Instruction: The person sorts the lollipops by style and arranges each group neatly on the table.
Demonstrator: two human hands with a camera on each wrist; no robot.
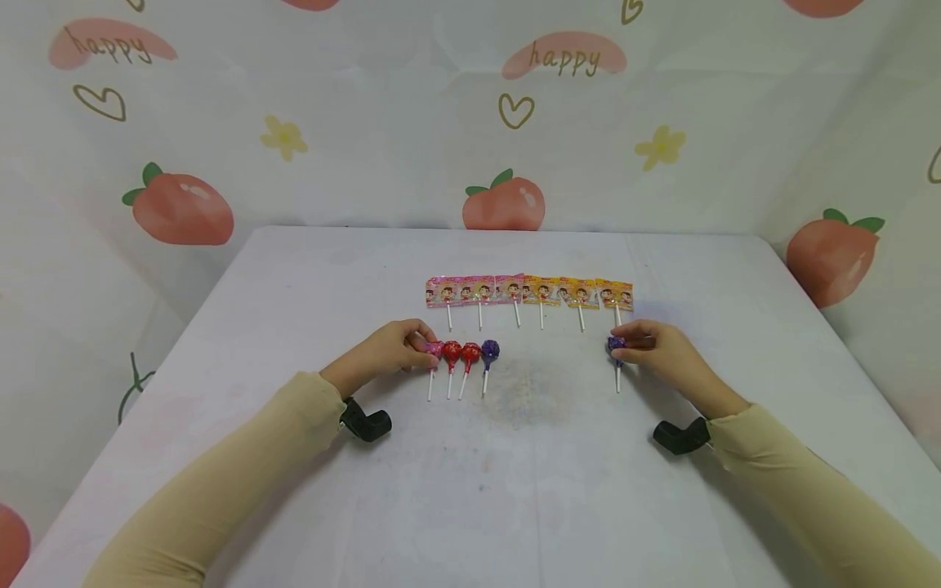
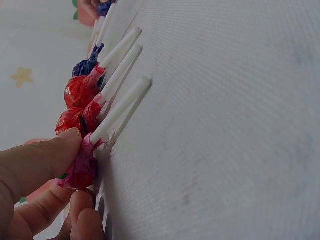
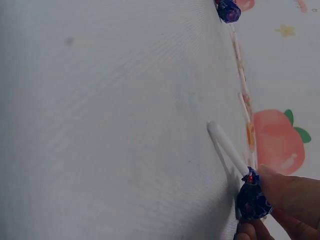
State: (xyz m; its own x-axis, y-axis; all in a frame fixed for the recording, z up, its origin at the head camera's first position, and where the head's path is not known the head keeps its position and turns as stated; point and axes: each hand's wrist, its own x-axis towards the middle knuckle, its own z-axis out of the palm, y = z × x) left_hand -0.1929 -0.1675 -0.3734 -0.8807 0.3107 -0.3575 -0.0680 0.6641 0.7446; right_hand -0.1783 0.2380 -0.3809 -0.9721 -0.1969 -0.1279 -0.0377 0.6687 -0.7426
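At the left end of a short row, my left hand (image 1: 400,347) pinches the wrapped head of a pink lollipop (image 2: 82,167) between thumb and fingers. Two red lollipops (image 1: 452,353) (image 1: 470,354) and a purple lollipop (image 1: 490,351) lie beside it, sticks toward me. Farther right, my right hand (image 1: 657,347) holds another purple lollipop (image 3: 254,200) by its head, its stick pointing toward me. In the right wrist view the thumb rests against that wrapper. Both held lollipops are at the tabletop.
Behind them lies a row of flat-wrapped lollipops, several in pink wrappers (image 1: 478,290) and several in yellow wrappers (image 1: 577,292). They rest on a white-covered table (image 1: 515,506). A patterned cloth backdrop (image 1: 397,122) hangs behind the table.
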